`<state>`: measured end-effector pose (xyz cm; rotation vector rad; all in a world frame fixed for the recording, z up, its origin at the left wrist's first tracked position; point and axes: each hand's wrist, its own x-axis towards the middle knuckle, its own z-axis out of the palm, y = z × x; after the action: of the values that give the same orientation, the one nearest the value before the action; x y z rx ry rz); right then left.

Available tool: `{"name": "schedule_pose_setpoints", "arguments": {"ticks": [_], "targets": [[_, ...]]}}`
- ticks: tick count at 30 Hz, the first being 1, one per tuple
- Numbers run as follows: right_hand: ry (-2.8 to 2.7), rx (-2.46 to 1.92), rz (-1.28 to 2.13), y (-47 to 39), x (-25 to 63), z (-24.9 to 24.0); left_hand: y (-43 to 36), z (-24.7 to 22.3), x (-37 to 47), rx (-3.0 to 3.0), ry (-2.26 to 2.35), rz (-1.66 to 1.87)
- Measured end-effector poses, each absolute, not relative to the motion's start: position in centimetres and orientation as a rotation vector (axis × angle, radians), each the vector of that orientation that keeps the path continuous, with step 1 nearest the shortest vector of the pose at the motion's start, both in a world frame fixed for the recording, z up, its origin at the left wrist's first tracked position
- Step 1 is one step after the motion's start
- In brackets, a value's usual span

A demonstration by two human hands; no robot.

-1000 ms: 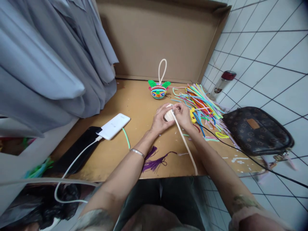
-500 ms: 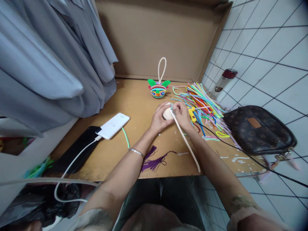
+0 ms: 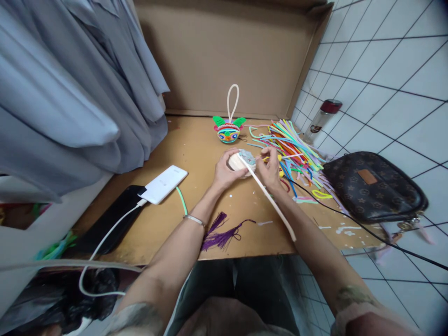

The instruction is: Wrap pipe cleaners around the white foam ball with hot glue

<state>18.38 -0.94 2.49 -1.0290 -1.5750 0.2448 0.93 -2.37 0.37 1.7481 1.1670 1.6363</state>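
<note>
My left hand (image 3: 223, 171) is closed around a rounded cream piece that looks wound from pipe cleaner (image 3: 235, 163). A pale grey-blue patch (image 3: 248, 157) shows on its upper right face. From it a loose cream pipe cleaner tail (image 3: 271, 203) slants down to the right, past my right wrist. My right hand (image 3: 269, 170) is just right of the piece, fingers curled into a pinch; whatever is between the fingertips is too small to make out. Partly hidden behind that hand lies a yellow tool (image 3: 280, 158), with a black cord beside it.
A colourful lion-head ornament (image 3: 228, 132) with a cream loop stands behind my hands. Many pipe cleaners (image 3: 294, 144) lie right, beside a bottle (image 3: 322, 119) and brown bag (image 3: 376, 186). Purple tassels (image 3: 220, 235) lie in front; a white power bank (image 3: 166, 184) and black phone (image 3: 112, 224) left.
My right hand has drawn back to the right from the cream piece, uncovering its grey-blue patch. My left hand keeps its hold, and the piece has tilted.
</note>
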Motion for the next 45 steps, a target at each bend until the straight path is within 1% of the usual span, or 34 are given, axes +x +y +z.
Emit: {"name": "schedule_pose_setpoints", "arguments": {"ticks": [4,8,13,21,32,45], "targets": [[-1.715,-0.875,0.106,-2.5,17.4,3.1,-2.6,1.0,0.7,1.607,1.093,1.544],[-1.897,-0.797,0.032,-3.8,16.9,4.0,-2.8,1.5,0.4,1.623,1.038,1.454],[-1.851,-0.771,0.106,-3.6,17.1,4.3,-3.1,1.9,0.2,1.67,1.028,1.374],[-1.865,-0.794,0.113,-4.0,16.9,4.3,-2.9,1.8,0.3,1.709,0.98,1.387],[-1.613,-0.799,0.324,-3.5,16.5,4.8,-3.2,2.2,0.3,1.694,0.937,1.338],[-1.689,-0.842,0.313,-3.6,16.7,4.5,-3.1,2.0,0.2,1.739,0.932,1.353]]}}
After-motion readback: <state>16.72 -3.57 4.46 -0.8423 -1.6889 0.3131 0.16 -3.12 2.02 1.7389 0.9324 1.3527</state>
